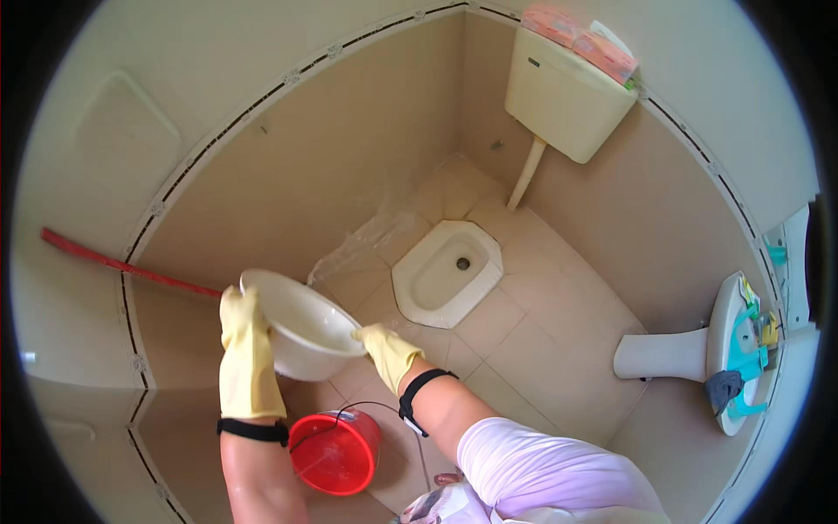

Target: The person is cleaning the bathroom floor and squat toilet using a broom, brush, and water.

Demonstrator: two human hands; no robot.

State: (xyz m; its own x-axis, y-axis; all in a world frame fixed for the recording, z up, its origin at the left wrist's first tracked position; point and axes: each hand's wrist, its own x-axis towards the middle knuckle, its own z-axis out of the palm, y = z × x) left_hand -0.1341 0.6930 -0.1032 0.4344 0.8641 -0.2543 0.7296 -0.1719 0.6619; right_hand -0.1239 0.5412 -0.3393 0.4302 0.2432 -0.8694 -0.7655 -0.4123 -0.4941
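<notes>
Between my hands a white basin (301, 316) is held tilted above the floor, its opening facing toward the squat toilet. My left hand (244, 327), in a pale yellow rubber glove, grips the basin's left rim. The right rim is pinched by my right hand (384, 348), gloved the same way. A sheet of water (371, 240) splashes along the foot of the left wall, beyond the basin. Below the basin stands a red bucket (336, 467) with a thin wire handle. Black straps circle both my wrists.
A white squat toilet (419, 284) is set in the tiled floor. Its cistern (567, 96) hangs on the far wall, with pink tissue packs (580, 42) on top. At right, a pedestal washbasin (663, 356) carries several small items. A red pole (131, 266) leans at left.
</notes>
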